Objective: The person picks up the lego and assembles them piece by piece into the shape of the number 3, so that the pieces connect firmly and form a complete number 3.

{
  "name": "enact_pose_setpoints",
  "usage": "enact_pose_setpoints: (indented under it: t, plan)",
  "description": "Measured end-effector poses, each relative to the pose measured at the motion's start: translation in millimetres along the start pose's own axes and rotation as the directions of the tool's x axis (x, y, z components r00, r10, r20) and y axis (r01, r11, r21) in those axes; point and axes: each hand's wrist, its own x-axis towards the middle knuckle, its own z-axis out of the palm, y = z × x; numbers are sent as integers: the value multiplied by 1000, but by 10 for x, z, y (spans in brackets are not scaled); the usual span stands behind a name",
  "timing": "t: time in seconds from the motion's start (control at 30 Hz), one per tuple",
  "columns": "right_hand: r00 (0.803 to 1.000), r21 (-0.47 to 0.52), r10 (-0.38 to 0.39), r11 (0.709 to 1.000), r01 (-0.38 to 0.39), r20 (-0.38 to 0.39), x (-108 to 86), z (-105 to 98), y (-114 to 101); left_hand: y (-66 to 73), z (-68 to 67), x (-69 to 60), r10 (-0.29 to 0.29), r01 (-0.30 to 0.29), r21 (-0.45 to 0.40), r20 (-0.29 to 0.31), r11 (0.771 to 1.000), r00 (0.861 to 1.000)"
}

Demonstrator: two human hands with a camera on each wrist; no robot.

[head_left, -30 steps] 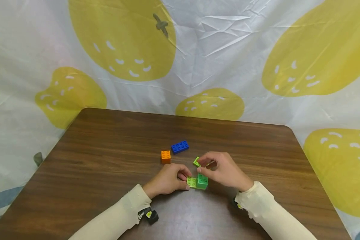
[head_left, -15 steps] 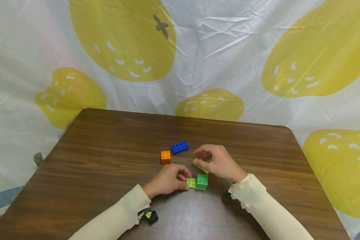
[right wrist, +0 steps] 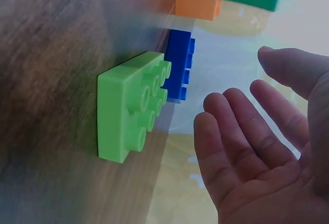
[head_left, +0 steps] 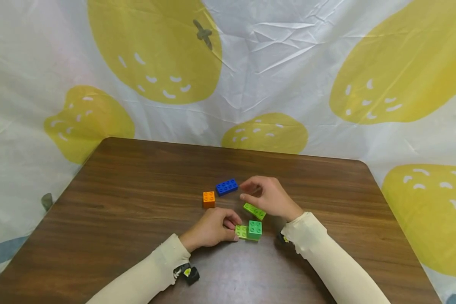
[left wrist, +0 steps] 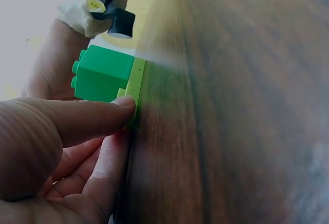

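My left hand (head_left: 212, 227) pinches the left end of a flat light-green toy brick (head_left: 241, 231) between thumb and fingers, down on the table. A square green brick (head_left: 255, 230) sits on that flat brick's right half; the left wrist view shows the green brick (left wrist: 105, 72) standing on its edge-on base (left wrist: 135, 80). Over the table, my right hand (head_left: 271, 197) holds nothing, its fingers apart and loosely bent in the right wrist view. Its fingertips hover close to a blue brick (head_left: 226, 187). Just below that hand lies a lime brick (head_left: 254, 211), studs up.
An orange brick (head_left: 209, 199) stands left of the blue one, behind my left hand. The brown wooden table (head_left: 156, 177) reaches back to a white curtain (head_left: 243, 63) with yellow fruit prints.
My right hand has moved away from the green brick, back and to the left, past the lime brick towards the blue one. The left hand keeps its pinch in place.
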Motion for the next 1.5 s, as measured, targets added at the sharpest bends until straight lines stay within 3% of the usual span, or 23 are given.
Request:
enact_pose_setpoints:
  t: [0.87, 1.5]
  plan:
    - [1000, -31, 22, 999, -22, 2, 341, 100, 129, -2, -25, 7, -8, 8, -10, 9, 1000, 1000]
    - [995, -61, 64, 996, -59, 71, 447, 223, 193, -23, -3, 9, 4, -4, -1, 4, 1000, 1000]
